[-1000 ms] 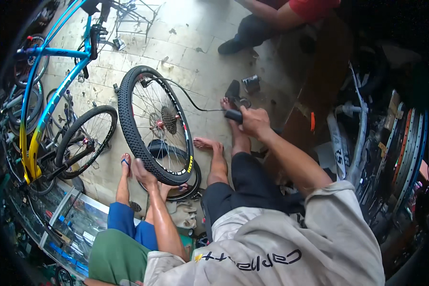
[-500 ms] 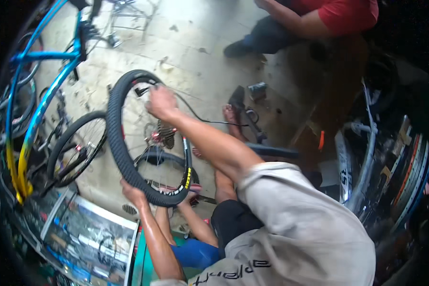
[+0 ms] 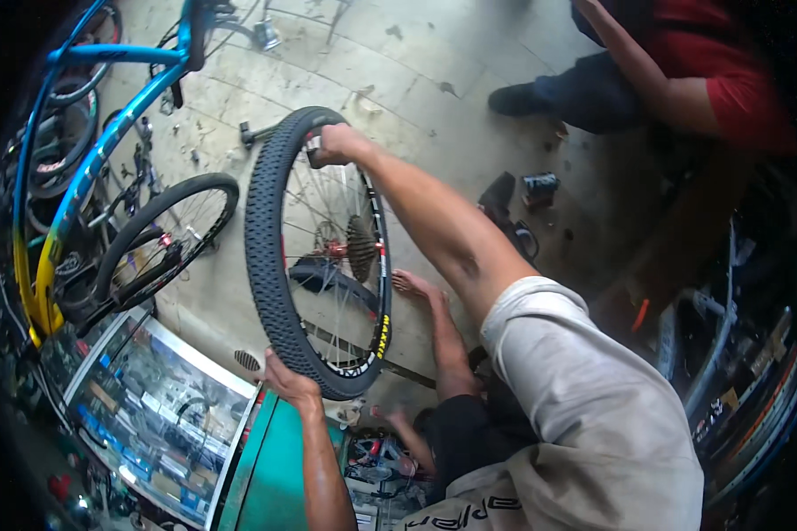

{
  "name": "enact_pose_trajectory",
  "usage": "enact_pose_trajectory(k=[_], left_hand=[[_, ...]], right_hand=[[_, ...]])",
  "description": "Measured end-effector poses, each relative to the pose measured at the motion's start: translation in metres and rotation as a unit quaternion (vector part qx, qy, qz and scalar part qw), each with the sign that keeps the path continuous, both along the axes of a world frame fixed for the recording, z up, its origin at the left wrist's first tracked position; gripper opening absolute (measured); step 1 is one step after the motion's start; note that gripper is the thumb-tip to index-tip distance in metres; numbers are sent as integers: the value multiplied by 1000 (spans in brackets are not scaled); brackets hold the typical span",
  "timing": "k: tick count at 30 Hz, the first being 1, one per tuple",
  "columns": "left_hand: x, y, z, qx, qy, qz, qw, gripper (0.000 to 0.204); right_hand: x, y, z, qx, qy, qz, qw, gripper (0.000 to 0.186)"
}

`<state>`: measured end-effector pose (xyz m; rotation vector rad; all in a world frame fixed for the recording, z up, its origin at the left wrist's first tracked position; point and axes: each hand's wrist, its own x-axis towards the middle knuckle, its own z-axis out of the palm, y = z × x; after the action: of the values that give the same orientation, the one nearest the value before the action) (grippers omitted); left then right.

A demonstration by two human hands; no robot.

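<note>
I hold a bicycle wheel with a knobby black tyre (image 3: pixel 268 248) upright and slightly tilted, with cassette (image 3: pixel 359 248) and spokes visible. My left hand (image 3: pixel 289 377) grips the tyre's lower left. My right hand (image 3: pixel 335 145) is closed at the rim's upper part, around a small dark piece I cannot make out clearly. Below and behind the wheel lies another black tyre (image 3: pixel 332 281), partly hidden.
Blue-yellow bike frame (image 3: pixel 115 142) and second wheel (image 3: pixel 113 265) at left; glass display case (image 3: pixel 155 407) and green surface (image 3: pixel 270 469) below. Person in red (image 3: pixel 726 111) at upper right; another person's hand (image 3: pixel 391 416) low centre. Can (image 3: pixel 538 188) on tiled floor; rims and frames right.
My right hand left the black pump handle and reached across to the wheel's upper rim. The hose is no longer distinguishable. The wheel shifted and turned slightly; my left hand stayed low on it.
</note>
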<state>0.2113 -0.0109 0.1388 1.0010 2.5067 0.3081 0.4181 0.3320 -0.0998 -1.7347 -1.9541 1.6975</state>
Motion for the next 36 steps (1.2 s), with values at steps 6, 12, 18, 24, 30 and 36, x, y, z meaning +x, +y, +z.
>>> enact_pose_trajectory(k=[6,12,18,24,30,36], left_hand=[[7,-3,-1,0,74,-12,997,57],[14,7,7,14,-5,27,1000,62],[11,22,3,20,-22,66,997,61],[2,50,15,89,-14,74,993,59],[23,58,31,45,128,-190,972,74],[11,49,63,2,15,-71,997,93]], right_hand=[[-4,6,10,-9,11,73,997,30],[-4,-12,6,39,3,97,994,12],[16,-148,-43,-16,-95,-29,995,25],[77,-290,-73,-157,-350,-47,922,45],[72,-314,-74,-159,-298,2,941,55],[27,-278,-83,-143,-131,-168,967,63]])
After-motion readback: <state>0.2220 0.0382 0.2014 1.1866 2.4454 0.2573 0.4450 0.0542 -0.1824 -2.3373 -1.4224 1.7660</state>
